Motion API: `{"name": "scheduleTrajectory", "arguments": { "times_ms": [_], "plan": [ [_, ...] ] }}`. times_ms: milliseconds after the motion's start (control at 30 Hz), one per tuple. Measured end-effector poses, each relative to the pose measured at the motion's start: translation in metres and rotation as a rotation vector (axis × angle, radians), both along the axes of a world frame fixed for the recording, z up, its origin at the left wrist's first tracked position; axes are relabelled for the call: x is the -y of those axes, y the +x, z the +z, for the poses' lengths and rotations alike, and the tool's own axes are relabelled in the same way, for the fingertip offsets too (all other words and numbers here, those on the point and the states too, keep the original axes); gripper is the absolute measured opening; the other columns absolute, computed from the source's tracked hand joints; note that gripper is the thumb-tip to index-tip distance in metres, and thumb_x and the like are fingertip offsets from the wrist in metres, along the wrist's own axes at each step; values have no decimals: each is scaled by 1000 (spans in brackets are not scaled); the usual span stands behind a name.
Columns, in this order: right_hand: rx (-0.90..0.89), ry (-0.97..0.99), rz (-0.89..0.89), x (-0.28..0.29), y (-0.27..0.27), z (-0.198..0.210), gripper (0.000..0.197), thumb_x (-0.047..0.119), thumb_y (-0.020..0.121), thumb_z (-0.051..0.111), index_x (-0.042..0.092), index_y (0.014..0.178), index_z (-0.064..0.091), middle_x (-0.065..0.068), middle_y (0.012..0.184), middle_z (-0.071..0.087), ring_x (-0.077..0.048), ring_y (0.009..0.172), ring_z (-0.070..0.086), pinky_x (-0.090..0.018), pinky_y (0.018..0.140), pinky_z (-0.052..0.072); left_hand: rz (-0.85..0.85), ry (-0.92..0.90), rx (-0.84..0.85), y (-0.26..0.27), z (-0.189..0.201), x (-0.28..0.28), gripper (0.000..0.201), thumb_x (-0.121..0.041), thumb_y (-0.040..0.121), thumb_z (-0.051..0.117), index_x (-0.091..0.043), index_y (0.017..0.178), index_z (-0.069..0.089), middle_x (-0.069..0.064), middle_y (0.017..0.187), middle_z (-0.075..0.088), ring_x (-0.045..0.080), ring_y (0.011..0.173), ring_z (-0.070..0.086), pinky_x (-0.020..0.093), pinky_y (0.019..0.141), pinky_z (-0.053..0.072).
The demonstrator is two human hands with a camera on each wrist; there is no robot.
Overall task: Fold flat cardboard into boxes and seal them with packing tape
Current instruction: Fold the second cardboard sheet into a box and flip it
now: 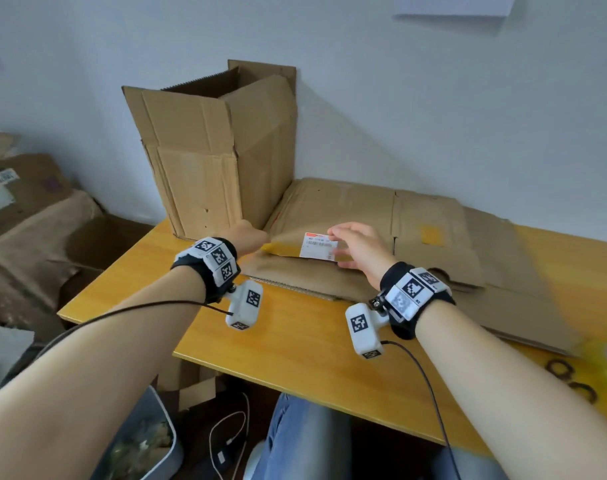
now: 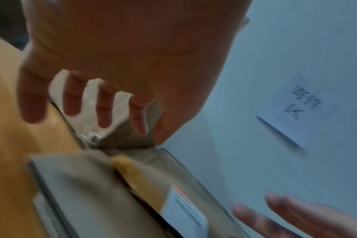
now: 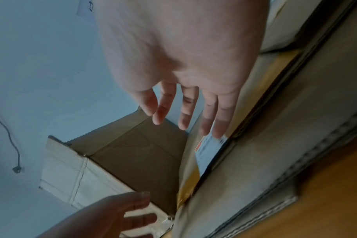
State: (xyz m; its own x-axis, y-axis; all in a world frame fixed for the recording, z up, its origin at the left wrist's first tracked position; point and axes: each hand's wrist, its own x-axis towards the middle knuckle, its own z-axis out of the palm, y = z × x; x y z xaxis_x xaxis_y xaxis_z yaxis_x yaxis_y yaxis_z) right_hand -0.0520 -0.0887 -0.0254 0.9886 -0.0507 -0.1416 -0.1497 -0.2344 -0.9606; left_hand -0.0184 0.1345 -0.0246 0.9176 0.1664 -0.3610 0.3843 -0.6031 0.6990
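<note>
A tall open cardboard box [image 1: 208,150] stands at the table's back left, against the wall. To its right, several flat cardboard sheets [image 1: 333,206] lie stacked; the top one carries a white label [image 1: 317,246] and yellow tape. My left hand [image 1: 250,237] is at the sheet's left corner by the box's base, its fingers hidden in the head view. In the left wrist view the left hand [image 2: 104,112] has straight, spread fingers and holds nothing. My right hand [image 1: 350,244] hovers over the label [image 3: 208,153]; the right wrist view shows the right hand [image 3: 185,112] with fingers straight.
The yellow wooden table [image 1: 295,341] has bare room in front of the sheets. A blurred yellowish object [image 1: 603,362] and dark rings [image 1: 560,368] sit at its right edge. Worn cardboard [image 1: 28,220] is piled on the left. A grey bin [image 1: 156,445] and cables lie under the table.
</note>
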Motion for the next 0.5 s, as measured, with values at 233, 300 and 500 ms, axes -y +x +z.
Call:
{"name": "scheduleTrajectory", "arguments": {
  "times_ms": [233, 300, 500],
  "plan": [
    [71, -216, -16, 69, -42, -1, 19, 20, 100, 55, 27, 92, 70, 7, 106, 67, -17, 100, 63, -44, 85, 60, -193, -225, -59, -22, 6, 98, 17, -25, 100, 55, -16, 112, 61, 0, 107, 68, 22, 89, 56, 38, 82, 50],
    [37, -218, -45, 94, -54, -1, 17, 19, 100, 54, 25, 95, 70, 6, 105, 69, -18, 95, 66, -43, 82, 59, -235, -251, -89, -26, 3, 121, 10, -25, 99, 56, -16, 102, 61, -1, 99, 69, 22, 88, 59, 38, 81, 52],
    [-226, -268, -116, 182, -96, -7, 14, 27, 99, 58, 20, 106, 67, -2, 95, 77, -19, 75, 65, -33, 65, 55, -338, -224, -164, -43, -9, 191, 22, -23, 99, 57, -8, 89, 69, 6, 70, 69, 19, 52, 58, 22, 47, 42]
  ]
}}
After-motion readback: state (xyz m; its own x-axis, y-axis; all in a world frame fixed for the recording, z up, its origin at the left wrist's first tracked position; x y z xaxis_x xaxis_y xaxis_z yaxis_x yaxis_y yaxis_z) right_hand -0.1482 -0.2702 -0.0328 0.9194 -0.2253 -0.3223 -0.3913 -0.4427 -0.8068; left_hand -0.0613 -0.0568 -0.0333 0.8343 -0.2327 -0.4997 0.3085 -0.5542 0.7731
